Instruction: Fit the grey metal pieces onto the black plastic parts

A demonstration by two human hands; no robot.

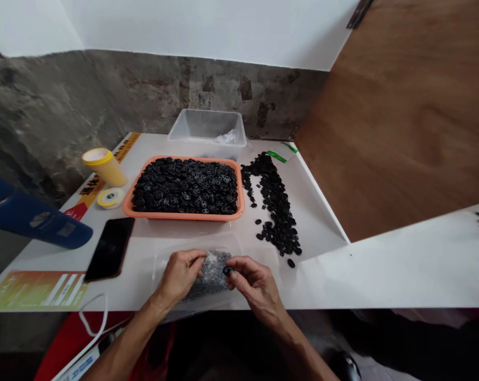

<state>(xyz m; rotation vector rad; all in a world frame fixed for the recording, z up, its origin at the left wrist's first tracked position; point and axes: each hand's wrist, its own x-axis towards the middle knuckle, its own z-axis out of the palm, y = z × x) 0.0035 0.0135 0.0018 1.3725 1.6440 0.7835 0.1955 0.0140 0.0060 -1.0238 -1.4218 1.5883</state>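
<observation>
My right hand [255, 283] pinches a small black oval piece [227, 270] between thumb and fingers, over a clear plastic tray [159, 262]. To its left, my left hand [182, 272] has thumb and fingers pressed together above the same tray; whatever they hold is too small to make out. Small silvery metal parts [209, 275] lie in the tray beneath both hands. Behind it, an orange basket [183, 216] is full of black oval pieces [187, 185]. More black pieces [277, 206] are spread on the white table [314, 211] to the right.
On the left are a blue bottle [44, 217], a dark phone [110, 248], a yellow cup [106, 168] and a round lid [111, 198]. A clear bin [207, 127] stands at the back. A raised white edge [322, 193] and brown board [401, 121] border the right side.
</observation>
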